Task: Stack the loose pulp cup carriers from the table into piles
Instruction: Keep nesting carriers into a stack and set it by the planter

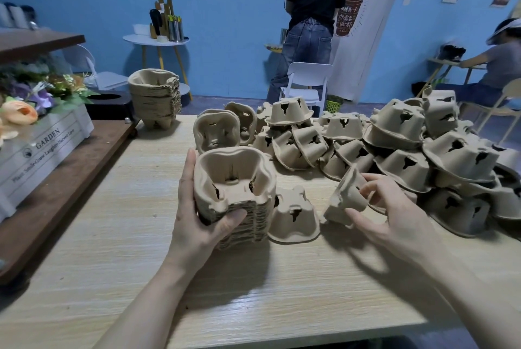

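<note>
- Nearest the camera, the left hand wraps a pile of nested carriers standing on the tabletop, thumb across the near side, fingers up the left side; the pile's cup wells open upward.
- Just right of it, the right hand pinches one loose carrier by its rim, tilted on edge, its wells not facing up.
- Between pile and held carrier sits another carrier, upside down on the tabletop.
- The coming move likely turns on this: the pile lies left of the right hand's grip, so the held carrier must travel left over the upturned one and be rotated wells-up to nest.
- A heap of unsorted carriers lies far right; a finished stack stands far left.
</note>
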The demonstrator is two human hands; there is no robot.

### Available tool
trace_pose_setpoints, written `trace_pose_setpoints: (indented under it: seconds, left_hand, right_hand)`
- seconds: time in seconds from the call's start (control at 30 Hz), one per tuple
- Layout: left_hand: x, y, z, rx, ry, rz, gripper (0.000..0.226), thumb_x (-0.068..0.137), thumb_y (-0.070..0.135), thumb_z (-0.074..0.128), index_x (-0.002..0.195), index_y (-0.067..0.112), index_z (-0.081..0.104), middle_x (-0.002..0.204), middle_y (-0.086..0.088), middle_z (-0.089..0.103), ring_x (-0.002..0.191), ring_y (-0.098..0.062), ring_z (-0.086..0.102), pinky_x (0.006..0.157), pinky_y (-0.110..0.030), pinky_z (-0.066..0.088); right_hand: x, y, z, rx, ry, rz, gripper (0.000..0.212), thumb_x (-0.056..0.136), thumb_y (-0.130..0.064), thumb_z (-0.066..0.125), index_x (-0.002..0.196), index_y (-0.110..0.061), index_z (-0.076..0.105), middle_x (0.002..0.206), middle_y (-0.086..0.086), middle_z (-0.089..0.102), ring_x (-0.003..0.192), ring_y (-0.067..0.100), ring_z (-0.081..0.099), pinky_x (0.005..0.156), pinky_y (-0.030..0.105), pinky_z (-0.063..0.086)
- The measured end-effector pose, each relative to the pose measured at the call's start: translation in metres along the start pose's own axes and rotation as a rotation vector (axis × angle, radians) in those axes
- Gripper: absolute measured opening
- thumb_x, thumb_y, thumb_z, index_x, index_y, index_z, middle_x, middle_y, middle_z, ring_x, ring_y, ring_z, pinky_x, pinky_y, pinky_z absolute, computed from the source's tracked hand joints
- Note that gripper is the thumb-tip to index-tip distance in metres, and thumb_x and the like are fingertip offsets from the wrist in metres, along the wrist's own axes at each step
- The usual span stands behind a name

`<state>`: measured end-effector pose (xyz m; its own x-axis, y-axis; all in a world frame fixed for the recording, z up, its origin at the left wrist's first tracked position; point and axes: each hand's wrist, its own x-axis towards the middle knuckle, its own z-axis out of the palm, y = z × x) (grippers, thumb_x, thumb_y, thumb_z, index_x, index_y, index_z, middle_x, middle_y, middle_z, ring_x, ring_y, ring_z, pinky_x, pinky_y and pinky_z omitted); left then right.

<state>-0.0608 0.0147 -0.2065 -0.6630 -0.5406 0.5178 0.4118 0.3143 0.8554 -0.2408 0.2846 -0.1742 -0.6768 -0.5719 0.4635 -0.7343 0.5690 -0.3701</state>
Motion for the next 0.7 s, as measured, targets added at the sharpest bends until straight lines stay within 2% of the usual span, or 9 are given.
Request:
trace_pose_setpoints:
  seconds: [0.1,0.17,0.27,0.4,0.5,0.53,0.6,0.7]
  left_hand:
    - [0.000,-0.001,0.000,-0.002,-0.003,0.004,0.107,0.058,0.068,0.083,0.146,0.060,0.022,0.160,0.002,0.033,0.145,-0.012,0.035,0.119,-0.045,0.031]
    - [0.000,-0.002,0.000,-0.008,-0.003,0.003,0.107,0.058,0.067,0.084,0.145,0.061,0.022,0.159,0.001,0.034,0.144,-0.013,0.037,0.119,-0.046,0.031]
    - [0.000,-0.002,0.000,-0.017,-0.008,-0.004,0.108,0.058,0.066,0.084,0.146,0.060,0.021,0.158,0.000,0.036,0.143,-0.014,0.038,0.118,-0.047,0.032]
    - [0.000,-0.003,0.000,-0.020,-0.010,-0.005,0.112,0.058,0.066,0.084,0.149,0.054,0.020,0.158,-0.001,0.037,0.143,-0.014,0.039,0.118,-0.043,0.034]
    - [0.000,-0.002,0.000,-0.024,-0.015,-0.007,0.112,0.057,0.066,0.084,0.149,0.054,0.020,0.158,-0.002,0.037,0.143,-0.014,0.039,0.117,-0.039,0.035]
    - [0.000,-0.001,0.000,-0.025,-0.013,-0.008,0.113,0.057,0.067,0.084,0.149,0.054,0.020,0.158,-0.002,0.037,0.143,-0.013,0.039,0.116,-0.034,0.036]
    - [0.000,0.001,0.002,-0.035,-0.006,-0.018,0.114,0.056,0.068,0.084,0.149,0.051,0.020,0.157,-0.001,0.038,0.141,-0.010,0.041,0.112,-0.024,0.038]
    - [0.000,0.002,0.003,-0.044,-0.006,-0.019,0.116,0.055,0.067,0.084,0.149,0.048,0.019,0.155,0.001,0.041,0.140,-0.009,0.043,0.111,-0.024,0.038]
  right_hand:
    - [-0.001,0.000,-0.004,-0.062,0.045,-0.031,0.049,0.073,-0.033,0.081,0.112,-0.023,0.054,0.099,-0.011,0.057,0.083,0.015,0.060,0.068,0.033,0.048]
    - [-0.001,0.001,-0.006,-0.118,0.035,-0.080,0.058,0.072,-0.028,0.082,0.123,-0.023,0.055,0.103,-0.007,0.059,0.087,0.017,0.061,0.070,0.035,0.052]
    - [-0.001,0.002,-0.009,-0.198,0.046,-0.191,0.059,0.074,-0.025,0.081,0.128,-0.024,0.057,0.114,-0.004,0.061,0.098,0.021,0.062,0.072,0.038,0.056]
    - [-0.005,0.000,-0.010,-0.171,0.116,-0.205,0.064,0.071,-0.018,0.085,0.126,-0.021,0.053,0.106,-0.003,0.062,0.087,0.015,0.060,0.071,0.032,0.051]
    - [-0.007,0.000,-0.012,-0.176,0.120,-0.221,0.079,0.069,-0.017,0.083,0.140,-0.016,0.048,0.100,-0.001,0.062,0.082,0.019,0.061,0.068,0.033,0.049]
    - [-0.007,0.001,-0.012,-0.198,0.114,-0.244,0.078,0.070,-0.017,0.082,0.140,-0.016,0.049,0.096,-0.001,0.060,0.080,0.022,0.061,0.065,0.034,0.050]
    - [-0.006,0.002,-0.011,-0.235,0.107,-0.265,0.063,0.070,-0.013,0.083,0.128,-0.019,0.059,0.092,-0.002,0.058,0.079,0.023,0.060,0.062,0.035,0.051]
    - [-0.006,0.003,-0.012,-0.218,0.133,-0.236,0.042,0.068,-0.008,0.083,0.107,-0.017,0.068,0.093,-0.002,0.061,0.082,0.023,0.062,0.063,0.034,0.052]
